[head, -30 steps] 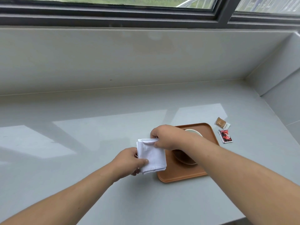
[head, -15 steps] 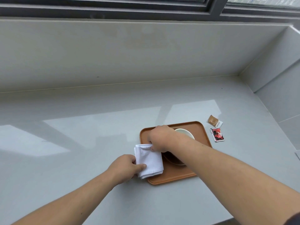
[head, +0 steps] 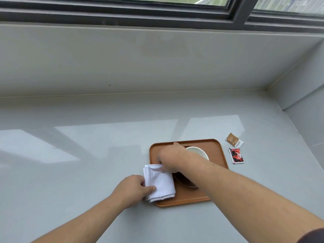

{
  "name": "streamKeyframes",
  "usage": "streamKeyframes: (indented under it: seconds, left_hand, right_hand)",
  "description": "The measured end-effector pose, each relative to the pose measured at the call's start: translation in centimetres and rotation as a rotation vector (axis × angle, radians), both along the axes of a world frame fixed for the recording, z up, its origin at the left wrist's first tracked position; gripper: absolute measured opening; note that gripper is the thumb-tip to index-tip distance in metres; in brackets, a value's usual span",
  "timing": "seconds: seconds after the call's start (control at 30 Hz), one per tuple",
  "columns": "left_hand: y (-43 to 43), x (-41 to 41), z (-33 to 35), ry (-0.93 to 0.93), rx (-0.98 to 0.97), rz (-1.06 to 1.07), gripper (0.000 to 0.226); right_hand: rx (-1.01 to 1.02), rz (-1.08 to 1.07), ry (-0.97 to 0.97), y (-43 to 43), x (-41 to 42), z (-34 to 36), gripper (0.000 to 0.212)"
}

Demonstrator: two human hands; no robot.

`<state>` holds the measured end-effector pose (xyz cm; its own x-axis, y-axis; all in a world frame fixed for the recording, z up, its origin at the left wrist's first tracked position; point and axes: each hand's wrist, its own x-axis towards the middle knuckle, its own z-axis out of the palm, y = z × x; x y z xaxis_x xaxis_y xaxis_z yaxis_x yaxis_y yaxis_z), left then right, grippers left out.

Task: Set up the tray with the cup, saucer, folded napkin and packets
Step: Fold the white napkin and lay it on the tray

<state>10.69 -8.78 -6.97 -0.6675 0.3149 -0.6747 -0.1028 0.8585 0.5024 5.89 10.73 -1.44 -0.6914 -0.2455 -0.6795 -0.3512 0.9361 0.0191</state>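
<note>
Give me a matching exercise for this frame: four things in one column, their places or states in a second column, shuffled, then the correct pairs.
Things:
1. folded napkin
2. cup
3. red packet
4. brown packet

Places or states:
A. on the counter, nearest the tray's right edge
B. held by both hands at the tray's left edge
C. on the counter, farther back, beside the white packet
D. on the tray, behind the right forearm

Pairs: 1-B, 2-D, 3-A, 4-C

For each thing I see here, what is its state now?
Napkin: folded, on tray's left edge, pinched by both hands.
Left hand: grips napkin.
Right hand: grips napkin.
Cup: upright on saucer.
Tray: flat on counter.
Brown packet, red packet: on counter, off tray.
</note>
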Motion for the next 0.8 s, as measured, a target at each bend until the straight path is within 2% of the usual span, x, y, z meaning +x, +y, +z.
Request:
streamKeyframes:
  seconds: [0.13,0.23,0.33,0.57,0.67,0.8]
  left_hand:
    - [-0.1,-0.4,0.1,-0.017,-0.004,-0.035,0.041]
    - [-0.1,-0.8,0.1,-0.034,-0.004,-0.078,0.041]
    - [-0.1,-1.1,0.2,-0.038,-0.005,-0.107,0.042]
    - [0.5,-0.8,0.4,0.009,-0.07,-0.149,0.047]
    - [1.1,-0.7,0.5,0.021,-0.102,-0.156,0.05]
    - [1.5,-0.6,0.6,0.018,-0.141,-0.157,0.052]
  right_hand:
    - [0.043,-0.037,-0.024,-0.7,-0.3,-0.4,0.012]
    - [0.113,-0.072,-0.053,-1.0,-0.5,-1.0,0.025]
    - [0.14,-0.093,-0.063,-1.3,-0.5,-1.7,0.03]
    - [0.134,-0.065,-0.024,-0.9,-0.3,-1.5,0.023]
    - [0.121,-0.056,-0.057,-0.4,-0.3,-0.7,0.013]
    - [0.139,-0.024,-0.134,0.0,-0.6,0.4,0.014]
